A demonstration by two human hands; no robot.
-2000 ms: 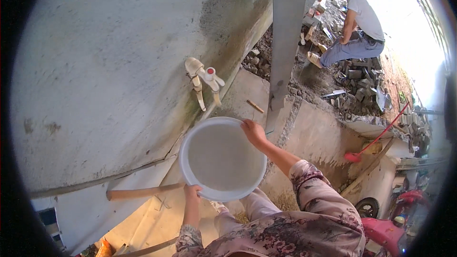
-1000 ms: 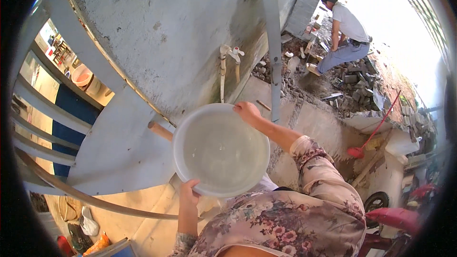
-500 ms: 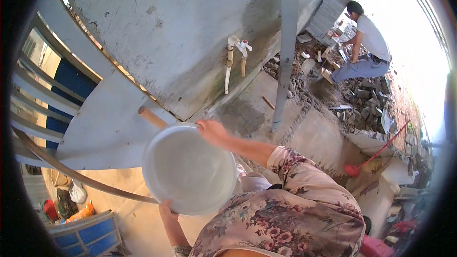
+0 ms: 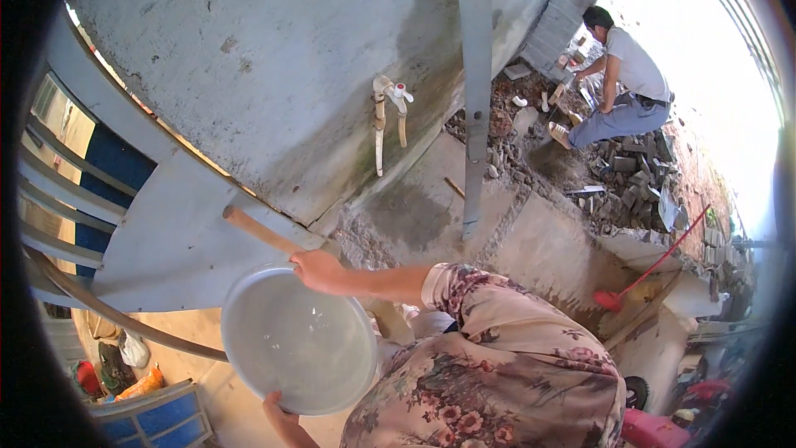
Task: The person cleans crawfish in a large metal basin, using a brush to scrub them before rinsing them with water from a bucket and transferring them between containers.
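A wide, pale grey-white basin (image 4: 300, 344) is between my two hands, tilted so its inside shows. Small bright glints lie on its bottom; they may be water. My right hand (image 4: 322, 270) grips the far rim, fingers closed over it. On the lower rim my left hand (image 4: 282, 413) is closed, its fingers partly hidden by the basin. A round wooden bar (image 4: 259, 229) runs close to my right hand's fingers and on behind it; I cannot tell whether they touch.
A white tap (image 4: 400, 93) stands out from the grey wall (image 4: 274, 75). Right of it rises a metal post (image 4: 475, 116). Beyond, a person (image 4: 634, 75) bends over rubble (image 4: 634, 178). A red long-handled tool (image 4: 609, 299) lies at right; curved metal railings (image 4: 75, 191) stand left.
The basin has moved down and to the left in view, with both my hands on it. My right hand has come nearer the wooden bar. The wall and tap have shifted slightly left.
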